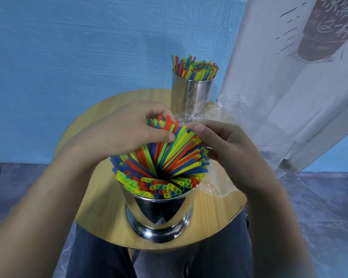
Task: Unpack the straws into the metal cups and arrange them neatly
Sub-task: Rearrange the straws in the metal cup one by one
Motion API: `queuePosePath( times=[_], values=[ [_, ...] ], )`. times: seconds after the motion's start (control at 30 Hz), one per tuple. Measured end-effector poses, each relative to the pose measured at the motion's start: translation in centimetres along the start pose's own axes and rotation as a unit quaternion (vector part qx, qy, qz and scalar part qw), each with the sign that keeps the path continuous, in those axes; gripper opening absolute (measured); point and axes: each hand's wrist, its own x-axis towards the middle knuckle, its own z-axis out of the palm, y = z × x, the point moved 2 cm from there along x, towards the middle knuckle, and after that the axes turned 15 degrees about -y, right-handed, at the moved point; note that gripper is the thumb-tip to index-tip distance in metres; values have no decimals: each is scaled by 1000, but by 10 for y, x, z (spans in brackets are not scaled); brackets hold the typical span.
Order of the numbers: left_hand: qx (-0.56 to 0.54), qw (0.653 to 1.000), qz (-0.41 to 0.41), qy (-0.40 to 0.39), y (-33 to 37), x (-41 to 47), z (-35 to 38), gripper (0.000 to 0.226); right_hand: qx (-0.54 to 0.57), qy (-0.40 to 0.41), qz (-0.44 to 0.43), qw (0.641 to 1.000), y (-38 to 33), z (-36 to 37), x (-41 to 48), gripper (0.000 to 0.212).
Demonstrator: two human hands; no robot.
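Gripping the upper ends of the straws (169,163), the left hand (127,129) comes in from the left, with its thumb on the near side of the bunch and its fingers curled over the far side. The right hand (225,149) holds the same bunch from the right: its thumb lies on the straw tips, close to the left thumb, and its fingers are curled around the right side. The straws are red, yellow, green and blue, and they stand in the near metal cup (161,213), where they fan outward and lean in many directions, leaving a dark gap in the middle. This cup stands on the front part of a round wooden surface (100,197). A crumpled clear plastic wrap (215,183) lies on the surface just beside the cup, under and behind the right hand. At the far edge of the surface stands the far metal cup (191,93), which holds a second bunch of straws (195,67), more upright. Behind it is a blue wall (68,47), and a white banner (289,77) with a printed drawing hangs on the right. The person's legs in dark trousers (100,257) show below the surface.
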Motion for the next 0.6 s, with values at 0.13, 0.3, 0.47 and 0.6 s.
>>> queuePosePath(
  times=[0.13, 0.3, 0.47, 0.6],
  values=[
    [-15, 1000, -8, 20, -2, 2, -1, 9, -2, 7, 0, 1000, 1, -2, -2, 38],
    [24, 1000, -2, 5, 0, -1, -1, 24, 5, 13, 0, 1000, 6, -8, -7, 31],
    [39, 996, -16, -81, 9, -3, 3, 50, -28, -40, 21, 999, 8, -10, -11, 30],
    [64, 995, -14, -74, 12, 0, 5, 38, -38, -53, 12, 998, 9, -11, -11, 29]
  ],
)
